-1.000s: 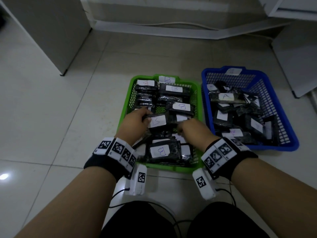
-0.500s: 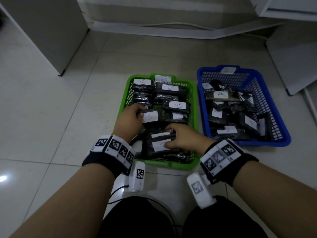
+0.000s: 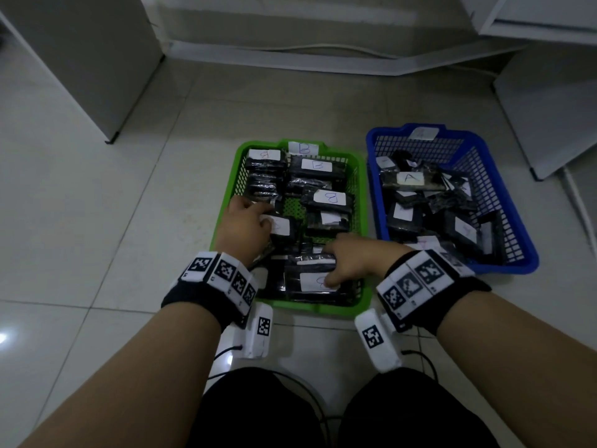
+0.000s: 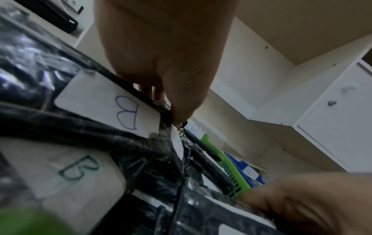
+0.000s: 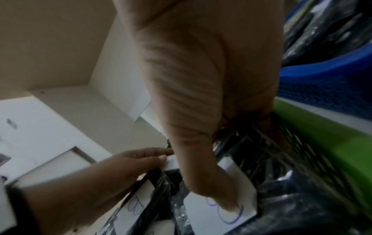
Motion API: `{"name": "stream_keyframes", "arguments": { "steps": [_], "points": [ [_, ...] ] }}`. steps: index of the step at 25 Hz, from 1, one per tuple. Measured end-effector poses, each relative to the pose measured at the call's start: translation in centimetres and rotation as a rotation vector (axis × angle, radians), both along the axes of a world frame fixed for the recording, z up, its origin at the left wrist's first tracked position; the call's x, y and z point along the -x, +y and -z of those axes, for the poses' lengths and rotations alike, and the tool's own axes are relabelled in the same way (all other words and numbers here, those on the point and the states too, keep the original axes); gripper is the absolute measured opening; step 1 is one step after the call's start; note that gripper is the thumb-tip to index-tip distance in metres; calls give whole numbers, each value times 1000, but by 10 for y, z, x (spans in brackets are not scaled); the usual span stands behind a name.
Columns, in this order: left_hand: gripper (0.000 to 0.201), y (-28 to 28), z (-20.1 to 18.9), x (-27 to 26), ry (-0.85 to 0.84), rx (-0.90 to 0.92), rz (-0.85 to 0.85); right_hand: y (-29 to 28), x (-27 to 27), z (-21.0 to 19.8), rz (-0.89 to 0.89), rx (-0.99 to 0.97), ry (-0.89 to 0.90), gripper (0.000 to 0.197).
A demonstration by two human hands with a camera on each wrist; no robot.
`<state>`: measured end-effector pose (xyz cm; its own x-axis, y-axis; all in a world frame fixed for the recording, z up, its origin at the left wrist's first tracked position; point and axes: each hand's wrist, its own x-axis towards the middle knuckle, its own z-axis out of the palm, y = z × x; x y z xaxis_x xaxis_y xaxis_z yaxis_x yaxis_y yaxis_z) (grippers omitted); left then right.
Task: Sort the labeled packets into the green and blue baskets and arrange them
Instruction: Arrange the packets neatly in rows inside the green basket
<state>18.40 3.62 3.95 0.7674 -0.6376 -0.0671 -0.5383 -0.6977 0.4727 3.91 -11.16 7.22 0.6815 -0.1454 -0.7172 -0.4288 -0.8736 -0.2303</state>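
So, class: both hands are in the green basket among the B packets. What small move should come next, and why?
Probably the left hand should set the B packet it grips down into the bare mesh gap just beyond it. The right hand already grips the near packet, and the green basket has open floor there, so the row would tidy up.

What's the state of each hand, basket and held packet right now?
left hand: in the green basket, gripping a B packet at its edge.
right hand: thumb on the label of the near packet, fingers curled over its far side.
B packet: held by the left hand.
near packet: flat at the basket's near end.
green basket: holds B-labeled packets, a patch of floor bare.
blue basket: loose jumbled packets, one labeled A.
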Motion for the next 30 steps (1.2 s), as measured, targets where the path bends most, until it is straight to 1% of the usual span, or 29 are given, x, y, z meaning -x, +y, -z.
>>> {"name": "stream_keyframes", "arguments": {
  "steps": [1,3,6,7,9,10,11,12,15,17,19,21,24,26,27,28,30],
  "points": [
    [35,1,2,1,-31,-6,6,2,-2,2,-21,30,19,65],
    [37,1,4,2,-53,-8,9,2,-6,6,-20,16,32,67],
    [41,2,5,1,-21,-8,23,1,-7,6,-24,-37,37,65],
    [40,1,3,0,3,12,25,-2,-7,3,7,-63,1,62],
    [37,0,-2,-1,45,85,2,-10,-9,-5,136,-140,-142,54],
    [37,1,-4,-2,52,115,-19,-13,-10,-8,189,-174,-199,53],
    [36,1,-6,-3,47,140,-38,-15,-11,-12,210,-194,-215,54],
    [35,3,-7,-4,42,158,-54,-14,-13,-12,190,-206,-182,56],
    [34,7,-8,-7,40,184,-92,3,-14,0,34,-162,2,60],
    [33,8,-7,-7,38,187,-102,11,-13,9,6,-133,2,71],
    [32,8,-6,-7,36,197,-106,10,-15,11,32,-170,-33,72],
    [32,8,-5,-8,45,214,-113,0,-17,3,90,-207,-26,72],
    [33,9,-3,-8,42,207,-102,-24,-21,-10,248,-256,-56,96],
    [32,8,-2,-7,42,192,-96,-35,-21,-10,332,-291,-108,107],
    [32,7,-2,-5,43,189,-95,-37,-20,-10,342,-290,-117,110],
    [32,6,-2,-5,42,188,-94,-35,-18,-11,331,-285,-114,108],
    [32,5,-2,-5,36,190,-91,-27,-14,-12,258,-270,-65,94]
  ]
}}
